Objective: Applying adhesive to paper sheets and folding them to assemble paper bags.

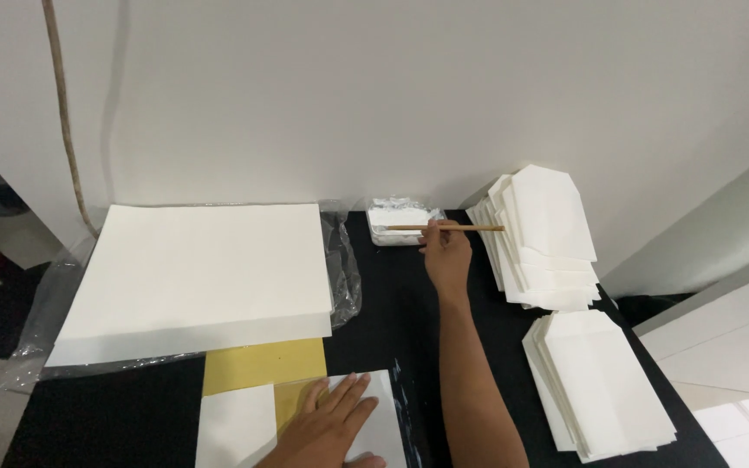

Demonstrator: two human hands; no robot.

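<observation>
My right hand reaches to the back of the black table and holds a thin wooden stick, whose tip lies in a small white tray of white paste. At the front edge my left hand lies flat, fingers spread, on a folded white sheet. That sheet rests partly over a yellow card. Another white sheet lies just left of my left hand.
A large stack of white paper lies on clear plastic wrap at the left. Two piles of folded white paper envelopes sit at the right, one at the back and one nearer. A white wall rises behind the table.
</observation>
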